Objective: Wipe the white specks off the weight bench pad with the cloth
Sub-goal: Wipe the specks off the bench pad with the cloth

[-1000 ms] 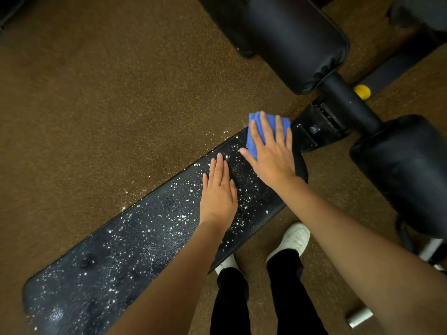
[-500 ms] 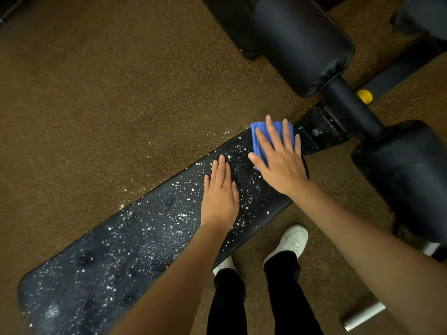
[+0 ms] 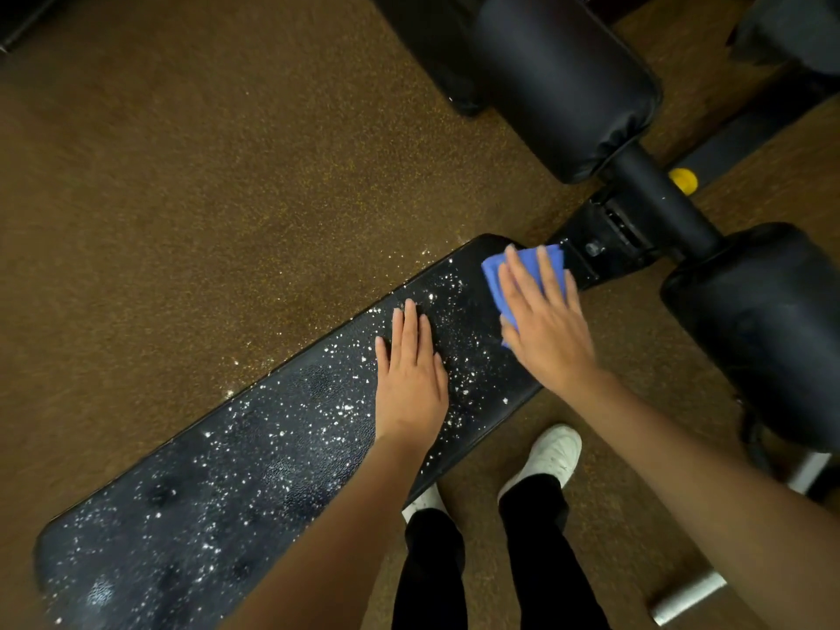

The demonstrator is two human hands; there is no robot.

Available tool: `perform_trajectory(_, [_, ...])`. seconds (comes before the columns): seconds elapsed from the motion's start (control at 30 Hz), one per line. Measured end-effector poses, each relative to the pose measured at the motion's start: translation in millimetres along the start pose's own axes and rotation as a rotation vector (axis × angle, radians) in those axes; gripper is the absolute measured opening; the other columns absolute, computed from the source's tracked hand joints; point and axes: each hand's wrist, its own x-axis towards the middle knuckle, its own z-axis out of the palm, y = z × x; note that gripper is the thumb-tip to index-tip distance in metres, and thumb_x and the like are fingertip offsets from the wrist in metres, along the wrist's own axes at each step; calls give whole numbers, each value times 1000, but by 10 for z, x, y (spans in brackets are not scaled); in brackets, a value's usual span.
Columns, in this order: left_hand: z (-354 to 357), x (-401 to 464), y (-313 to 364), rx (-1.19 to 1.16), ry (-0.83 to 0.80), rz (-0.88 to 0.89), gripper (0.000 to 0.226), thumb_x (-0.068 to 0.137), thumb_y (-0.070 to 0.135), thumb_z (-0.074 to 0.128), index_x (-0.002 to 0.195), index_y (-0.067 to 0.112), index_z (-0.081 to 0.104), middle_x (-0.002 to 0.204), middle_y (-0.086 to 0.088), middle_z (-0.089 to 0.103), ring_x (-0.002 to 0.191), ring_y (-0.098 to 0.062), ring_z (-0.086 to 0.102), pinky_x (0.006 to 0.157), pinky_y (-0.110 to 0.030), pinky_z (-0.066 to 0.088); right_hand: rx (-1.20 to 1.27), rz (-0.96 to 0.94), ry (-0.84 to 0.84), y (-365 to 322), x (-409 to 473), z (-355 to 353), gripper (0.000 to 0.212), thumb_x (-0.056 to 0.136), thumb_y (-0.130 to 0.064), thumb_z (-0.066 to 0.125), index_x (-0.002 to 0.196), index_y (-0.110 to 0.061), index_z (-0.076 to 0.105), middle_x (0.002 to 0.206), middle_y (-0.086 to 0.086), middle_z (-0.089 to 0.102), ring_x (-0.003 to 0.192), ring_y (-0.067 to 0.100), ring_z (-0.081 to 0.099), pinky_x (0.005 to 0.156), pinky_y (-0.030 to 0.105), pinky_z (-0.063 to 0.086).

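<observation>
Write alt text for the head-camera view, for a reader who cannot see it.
A person's right hand presses a folded blue cloth flat on the far end of a long black padded weight bench strewn with white specks. The left hand rests flat mid-pad; white shoes stand on brown speckled floor.

Surface (image 3: pixel 254 475): open run toward 8 o'clock, specks (image 3: pixel 318 429) only. Left hand (image 3: pixel 411 379) flat mid-surface, blocking a straight sweep. Right hand (image 3: pixel 543 320) on cloth (image 3: pixel 493 275) at the 2 o'clock end. Beyond, 1–3 o'clock: bracket (image 3: pixel 600 247), two rollers (image 3: pixel 563 79). Floor (image 3: pixel 182 197) open at 10 o'clock.
</observation>
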Motion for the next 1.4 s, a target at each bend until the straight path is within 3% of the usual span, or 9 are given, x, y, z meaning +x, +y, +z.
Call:
perform_trajectory(0.1, [37,-88,-29,41,-1,-18,65,88,37,-11,146,11,-2,154,-5,-17,139,-19,-24,112,-40,-13,38,161,10,-146,226,-83,72,88,-33,48,148,-8,16,157,9,10,142,39,9,109,59,19])
perform_trajectory(0.2, [77,-145,-56,19,2,-36,63,89,38,-9,146,10,-4,153,-4,-18,139,-19,-23,113,-39,-12,32,23,-13,-457,391,-71,71,91,-34,44,149,-9,11,158,6,5,143,36,3,112,56,10])
perform_trajectory(0.33, [58,-145,-108,-50,27,-84,60,88,40,-9,141,12,-11,151,-2,-21,139,-16,-22,113,-35,-12,-10,-171,-31,-407,140,12,73,85,-29,55,147,-9,22,157,6,15,143,32,13,112,54,19])
perform_trajectory(0.53, [26,-91,-174,-51,31,-78,66,85,41,-13,144,10,-9,155,-5,-16,140,-15,-19,112,-32,-13,75,115,-18,-407,508,-135,66,95,-30,41,149,-10,8,158,3,2,144,32,-1,113,53,7])
perform_trajectory(0.7, [36,-137,-184,-44,16,-68,69,85,41,-14,146,9,-5,155,-5,-15,138,-13,-22,114,-33,-11,-54,-260,-41,-357,404,-86,69,92,-29,47,149,-11,13,158,2,9,145,28,5,114,49,7])
perform_trajectory(0.9, [7,-117,-193,-49,-35,-75,55,98,33,4,145,9,-8,154,-4,-18,139,-14,-22,116,-34,-10,43,94,-21,-350,561,-115,68,94,-30,42,149,-11,7,158,2,3,144,31,0,113,52,8])
perform_trajectory(1.1, [-1,-106,-154,-40,-24,-43,63,90,37,-8,146,7,-5,155,-6,-14,138,-13,-21,114,-34,-10,-122,-430,35,103,248,-49,64,87,-28,48,145,-8,29,155,5,24,141,30,20,110,50,24])
perform_trajectory(1.27, [8,-85,-82,-33,-6,-17,72,84,40,-14,146,6,-3,156,-6,-12,137,-12,-22,113,-33,-10,23,-13,88,-229,146,33,73,83,-26,58,145,-9,27,155,4,21,141,33,19,111,53,20])
perform_trajectory(1.4, [-25,-66,-51,-32,1,-17,70,85,39,-12,146,6,-2,156,-6,-10,140,-14,-17,114,-34,-8,-11,-268,75,-129,-211,125,74,80,-26,61,145,-10,29,155,3,24,142,29,20,111,50,20])
